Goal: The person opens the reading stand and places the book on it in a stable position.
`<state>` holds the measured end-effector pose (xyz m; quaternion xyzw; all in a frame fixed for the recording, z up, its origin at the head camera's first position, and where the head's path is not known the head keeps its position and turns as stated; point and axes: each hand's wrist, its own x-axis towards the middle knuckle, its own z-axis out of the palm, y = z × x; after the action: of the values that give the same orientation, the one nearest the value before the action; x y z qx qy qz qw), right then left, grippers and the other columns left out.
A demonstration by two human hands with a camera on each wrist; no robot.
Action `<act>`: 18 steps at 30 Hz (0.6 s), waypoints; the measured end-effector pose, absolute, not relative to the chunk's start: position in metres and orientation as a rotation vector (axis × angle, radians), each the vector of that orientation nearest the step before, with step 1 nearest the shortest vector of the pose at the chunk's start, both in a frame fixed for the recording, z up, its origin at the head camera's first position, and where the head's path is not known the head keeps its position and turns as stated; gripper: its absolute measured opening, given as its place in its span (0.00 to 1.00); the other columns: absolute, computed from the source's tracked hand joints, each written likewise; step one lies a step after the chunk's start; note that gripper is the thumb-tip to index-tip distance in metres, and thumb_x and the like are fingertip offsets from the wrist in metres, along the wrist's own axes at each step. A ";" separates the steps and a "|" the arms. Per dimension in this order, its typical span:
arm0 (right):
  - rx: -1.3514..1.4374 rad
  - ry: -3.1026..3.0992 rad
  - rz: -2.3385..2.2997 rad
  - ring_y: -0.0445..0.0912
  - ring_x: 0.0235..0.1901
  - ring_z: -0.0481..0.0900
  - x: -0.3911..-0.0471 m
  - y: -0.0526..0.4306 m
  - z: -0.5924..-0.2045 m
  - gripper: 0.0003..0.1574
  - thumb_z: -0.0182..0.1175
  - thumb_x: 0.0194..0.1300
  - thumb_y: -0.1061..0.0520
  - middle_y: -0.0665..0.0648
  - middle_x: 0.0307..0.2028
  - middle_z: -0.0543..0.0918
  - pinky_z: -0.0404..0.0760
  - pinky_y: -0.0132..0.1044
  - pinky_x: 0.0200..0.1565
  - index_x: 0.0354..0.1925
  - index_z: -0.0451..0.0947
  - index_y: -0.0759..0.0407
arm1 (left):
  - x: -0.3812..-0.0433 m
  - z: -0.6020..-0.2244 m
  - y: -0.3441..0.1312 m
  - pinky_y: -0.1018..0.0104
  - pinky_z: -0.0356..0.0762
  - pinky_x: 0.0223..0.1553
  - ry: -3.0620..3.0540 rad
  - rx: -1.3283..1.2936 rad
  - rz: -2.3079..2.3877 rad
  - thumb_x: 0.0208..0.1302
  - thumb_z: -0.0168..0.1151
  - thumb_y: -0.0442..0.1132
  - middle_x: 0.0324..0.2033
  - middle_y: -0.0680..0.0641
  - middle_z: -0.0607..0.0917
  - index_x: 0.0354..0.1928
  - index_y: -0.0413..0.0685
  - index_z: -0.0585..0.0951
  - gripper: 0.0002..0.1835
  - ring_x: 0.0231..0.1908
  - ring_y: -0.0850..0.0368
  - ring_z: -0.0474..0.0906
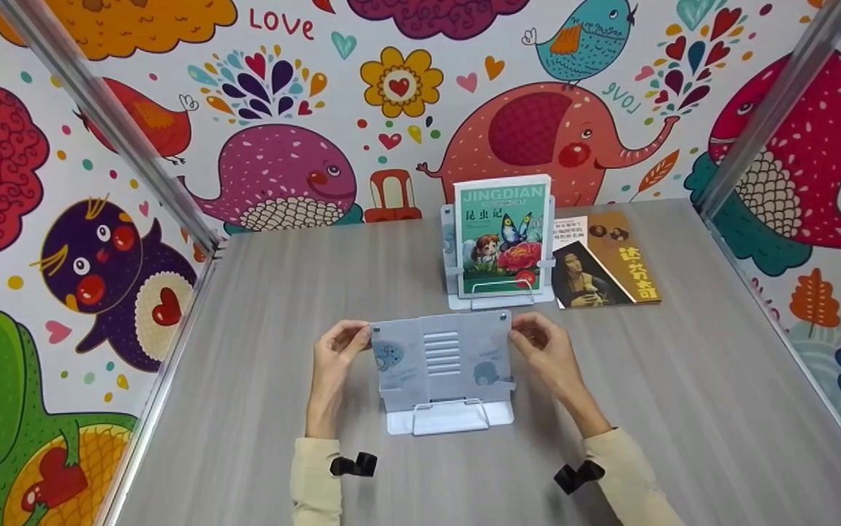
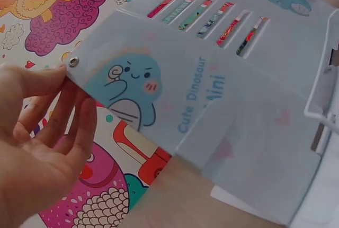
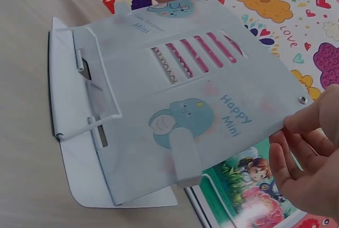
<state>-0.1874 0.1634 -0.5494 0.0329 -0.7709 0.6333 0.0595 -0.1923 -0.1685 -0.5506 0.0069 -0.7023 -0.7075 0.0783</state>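
Note:
A pale blue-grey book stand (image 1: 464, 372) with cartoon dinosaurs and a slotted panel is upright on the table, its white base plate and wire rest toward me. My left hand (image 1: 335, 354) pinches the back panel's upper left corner between thumb and fingers. At the opposite upper corner, my right hand (image 1: 548, 351) pinches the panel's edge. In the left wrist view, the left thumb (image 2: 45, 78) lies by the corner rivet. The right wrist view has the right hand (image 3: 312, 148) gripping the panel's edge near the other rivet.
Behind, a second stand (image 1: 451, 256) holds a green-covered book (image 1: 504, 241) with a butterfly and flower. To its right a brown and white book (image 1: 603, 263) lies flat on the grey wood-grain table (image 1: 281, 292). Cartoon-printed walls (image 1: 405, 146) with metal corner posts enclose the table.

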 end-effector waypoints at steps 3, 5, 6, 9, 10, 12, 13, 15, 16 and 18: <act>0.137 -2.315 1.918 0.43 0.38 0.80 -0.183 0.166 -0.545 0.09 0.62 0.68 0.69 0.63 0.41 0.85 0.80 0.25 0.44 0.46 0.82 0.66 | -0.186 -0.549 -0.171 0.65 0.86 0.46 -2.106 -0.050 -2.117 0.68 0.65 0.31 0.35 0.50 0.85 0.44 0.28 0.81 0.10 0.36 0.59 0.83; 0.162 -2.301 1.920 0.42 0.38 0.81 -0.180 0.167 -0.544 0.08 0.62 0.68 0.69 0.61 0.40 0.85 0.81 0.25 0.44 0.46 0.82 0.65 | -0.182 -0.549 -0.173 0.65 0.85 0.46 -2.100 -0.104 -2.115 0.68 0.64 0.30 0.35 0.50 0.85 0.44 0.27 0.81 0.09 0.36 0.59 0.82; 0.178 -2.293 1.923 0.42 0.38 0.81 -0.179 0.167 -0.543 0.08 0.63 0.68 0.68 0.61 0.39 0.85 0.81 0.25 0.44 0.45 0.82 0.65 | -0.179 -0.549 -0.174 0.67 0.85 0.45 -2.101 -0.129 -2.110 0.68 0.64 0.30 0.35 0.50 0.85 0.43 0.27 0.81 0.09 0.36 0.59 0.82; 0.226 -2.273 1.936 0.42 0.37 0.81 -0.175 0.170 -0.543 0.07 0.63 0.68 0.68 0.57 0.38 0.84 0.82 0.25 0.43 0.44 0.82 0.65 | -0.173 -0.549 -0.176 0.69 0.84 0.45 -2.102 -0.198 -2.098 0.68 0.63 0.29 0.35 0.51 0.84 0.43 0.27 0.81 0.08 0.37 0.60 0.82; 0.243 -2.266 1.948 0.43 0.37 0.82 -0.174 0.171 -0.543 0.06 0.63 0.68 0.68 0.56 0.37 0.84 0.82 0.25 0.43 0.44 0.82 0.65 | -0.172 -0.548 -0.176 0.69 0.84 0.45 -2.100 -0.215 -2.100 0.68 0.63 0.29 0.35 0.51 0.84 0.43 0.27 0.81 0.08 0.36 0.60 0.82; 0.266 -2.251 1.994 0.44 0.36 0.82 -0.173 0.174 -0.544 0.06 0.60 0.70 0.67 0.55 0.36 0.84 0.83 0.27 0.42 0.44 0.81 0.67 | -0.169 -0.549 -0.176 0.70 0.84 0.44 -2.100 -0.240 -2.098 0.68 0.63 0.28 0.34 0.52 0.84 0.42 0.26 0.81 0.08 0.36 0.60 0.82; 0.264 -2.246 2.028 0.44 0.35 0.82 -0.174 0.175 -0.545 0.06 0.59 0.72 0.66 0.54 0.35 0.83 0.83 0.28 0.42 0.44 0.81 0.68 | -0.169 -0.549 -0.176 0.70 0.84 0.44 -2.097 -0.249 -2.103 0.67 0.63 0.28 0.34 0.53 0.84 0.42 0.26 0.81 0.08 0.36 0.61 0.82; 0.235 -2.234 2.135 0.45 0.35 0.82 -0.179 0.178 -0.548 0.12 0.54 0.76 0.63 0.54 0.34 0.83 0.84 0.30 0.41 0.45 0.80 0.72 | -0.168 -0.550 -0.176 0.70 0.84 0.43 -2.070 -0.267 -2.134 0.67 0.64 0.27 0.33 0.54 0.85 0.41 0.24 0.80 0.08 0.35 0.62 0.82; 0.213 -2.256 2.171 0.45 0.35 0.82 -0.182 0.180 -0.551 0.15 0.52 0.78 0.60 0.54 0.35 0.83 0.84 0.31 0.42 0.46 0.79 0.73 | -0.168 -0.550 -0.175 0.70 0.84 0.42 -2.055 -0.279 -2.150 0.66 0.64 0.27 0.33 0.54 0.85 0.41 0.23 0.80 0.08 0.34 0.62 0.82; 0.203 -2.346 2.195 0.42 0.36 0.82 -0.192 0.183 -0.560 0.19 0.50 0.79 0.58 0.54 0.38 0.85 0.83 0.31 0.42 0.49 0.79 0.74 | -0.168 -0.552 -0.175 0.71 0.84 0.41 -2.027 -0.306 -2.172 0.65 0.64 0.26 0.32 0.54 0.85 0.40 0.22 0.79 0.08 0.34 0.63 0.82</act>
<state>-0.1924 0.1827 -0.5603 0.0629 -0.7282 0.6814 -0.0390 -0.1683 -0.1751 -0.5517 -0.1022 -0.6767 -0.7250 0.0774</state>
